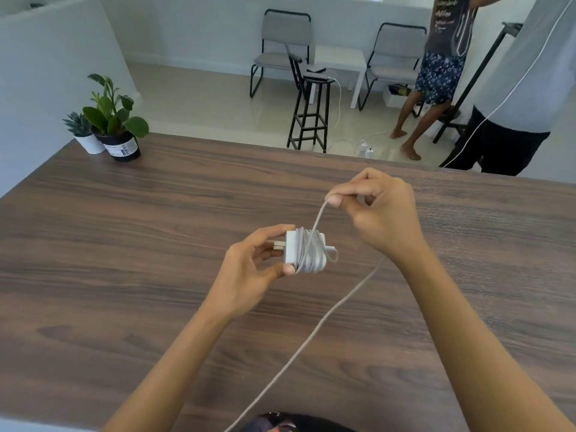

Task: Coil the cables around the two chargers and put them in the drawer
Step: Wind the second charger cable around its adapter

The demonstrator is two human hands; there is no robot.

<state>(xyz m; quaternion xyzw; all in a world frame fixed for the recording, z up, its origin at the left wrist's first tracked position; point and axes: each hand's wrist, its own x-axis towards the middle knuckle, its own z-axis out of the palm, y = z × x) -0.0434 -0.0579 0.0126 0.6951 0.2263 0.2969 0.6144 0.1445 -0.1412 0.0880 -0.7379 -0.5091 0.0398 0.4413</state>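
Head view: our left hand (249,269) pinches the white charger (304,252) by its plug end, held just above the wooden table (124,244), several turns already wound on. Our right hand (378,210) pinches the cable (311,335) above the charger; the slack trails back past the table's near edge. Judgement: keep light tension, lay each turn beside the last, keep the left thumb clear of the wrap. Second charger and drawer not in view.
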